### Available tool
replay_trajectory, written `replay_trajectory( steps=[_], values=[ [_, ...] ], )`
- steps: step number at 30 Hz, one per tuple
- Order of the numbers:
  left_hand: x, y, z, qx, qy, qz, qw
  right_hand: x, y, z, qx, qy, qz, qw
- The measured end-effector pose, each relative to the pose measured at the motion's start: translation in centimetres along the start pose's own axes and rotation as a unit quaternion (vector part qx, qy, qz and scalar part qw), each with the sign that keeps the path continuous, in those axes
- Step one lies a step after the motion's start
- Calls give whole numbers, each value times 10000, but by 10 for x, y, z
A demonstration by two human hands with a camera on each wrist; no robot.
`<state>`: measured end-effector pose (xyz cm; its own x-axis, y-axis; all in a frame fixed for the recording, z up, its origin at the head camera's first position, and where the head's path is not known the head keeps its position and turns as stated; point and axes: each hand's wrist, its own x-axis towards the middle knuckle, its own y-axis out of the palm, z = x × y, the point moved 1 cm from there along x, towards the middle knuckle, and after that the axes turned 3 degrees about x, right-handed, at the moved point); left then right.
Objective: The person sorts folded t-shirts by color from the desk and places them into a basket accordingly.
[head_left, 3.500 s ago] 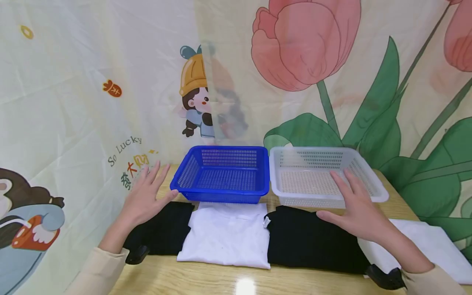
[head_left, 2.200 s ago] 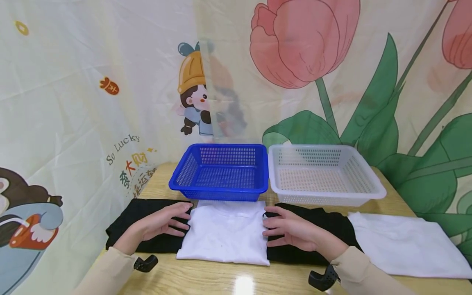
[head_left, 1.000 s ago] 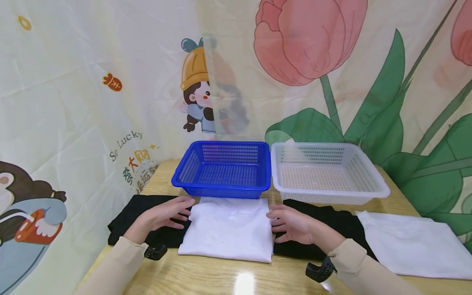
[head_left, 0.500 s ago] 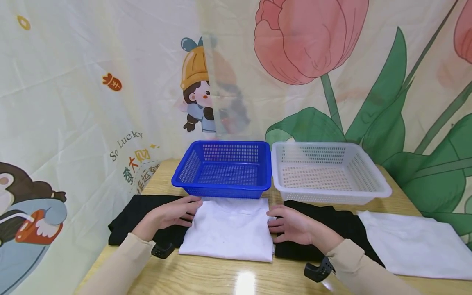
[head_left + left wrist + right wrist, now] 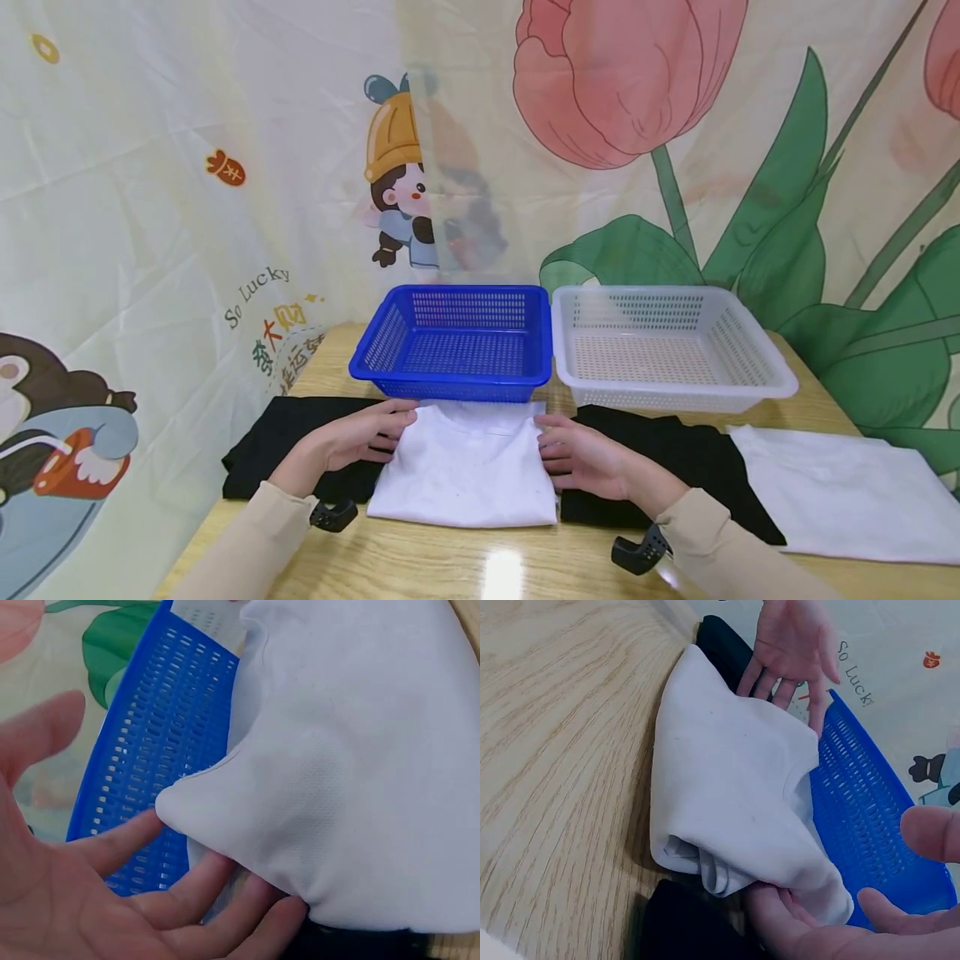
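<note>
A smooth folded white shirt drapes onto spread left hand and right hand; surface shows in front, to its left edge.

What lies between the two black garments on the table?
In the head view, a folded white shirt lies between them, with the left hand at one side edge and the right hand at the other.

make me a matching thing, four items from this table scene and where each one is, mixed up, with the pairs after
Items
1. blue basket
2. left hand
3. white shirt by the blue basket
4. white basket

Places, as the head view shows them
A. touching the shirt's left edge
B. right of the other basket
C. left of the other basket
D. between two black garments

Pairs: 1-C, 2-A, 3-D, 4-B
</note>
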<state>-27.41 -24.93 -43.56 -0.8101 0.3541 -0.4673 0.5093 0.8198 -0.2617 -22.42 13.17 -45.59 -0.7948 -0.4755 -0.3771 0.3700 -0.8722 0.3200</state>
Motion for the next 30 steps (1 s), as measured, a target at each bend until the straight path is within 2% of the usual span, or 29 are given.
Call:
replay_trajectory(
  steps=[6, 11, 17, 23, 30],
  values=[
    [0, 4, 3, 64, 171, 253, 9995, 4, 5, -6, -189, -104, -45, 9998],
    [-1, 8, 13, 62, 257, 351, 9990, 5, 11, -8, -365, -183, -265, 9988],
    [-1, 10, 26, -61, 374, 387, 9985, 8, 16, -9, -363, -194, -408, 9983],
    [1, 14, 31, -157, 567, 599, 9965, 14, 16, -17, -343, -302, -451, 9979],
    [5, 18, 36, -353, 673, 495, 9959, 21, 20, -25, -1002, -674, -658, 9905]
  ],
)
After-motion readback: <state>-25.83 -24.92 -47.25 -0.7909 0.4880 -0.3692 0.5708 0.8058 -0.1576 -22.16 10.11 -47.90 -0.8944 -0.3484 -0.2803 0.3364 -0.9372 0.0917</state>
